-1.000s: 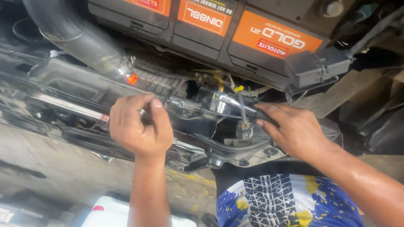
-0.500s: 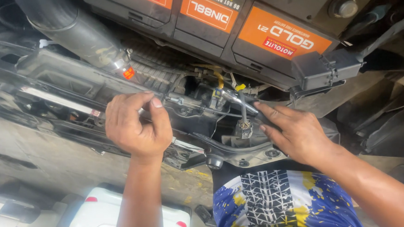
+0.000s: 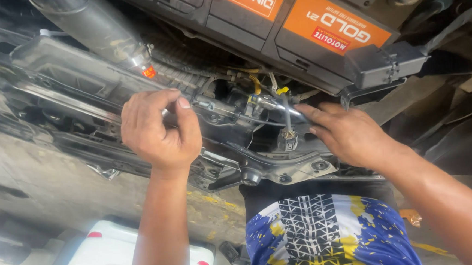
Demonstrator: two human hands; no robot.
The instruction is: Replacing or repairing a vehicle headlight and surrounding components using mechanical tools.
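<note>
chrome ratchet handle (image 3: 278, 103) lies under my right hand (image 3: 351, 136), fingers flat to steady it; left hand (image 3: 157, 132) fisted on its far end, for leverage.

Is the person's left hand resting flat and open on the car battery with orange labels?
No, the left hand is curled into a fist around a tool handle, below the black battery with orange labels.

You are in a vehicle repair workshop, bent over an open engine bay. A black car battery (image 3: 295, 22) with orange labels sits at the top, beside a ribbed air intake hose (image 3: 92, 21), wiring and metal brackets (image 3: 271, 171). Below lies a stained concrete floor (image 3: 43, 188) with yellow paint marks, and a parked white car (image 3: 118, 260) stands near.
</note>
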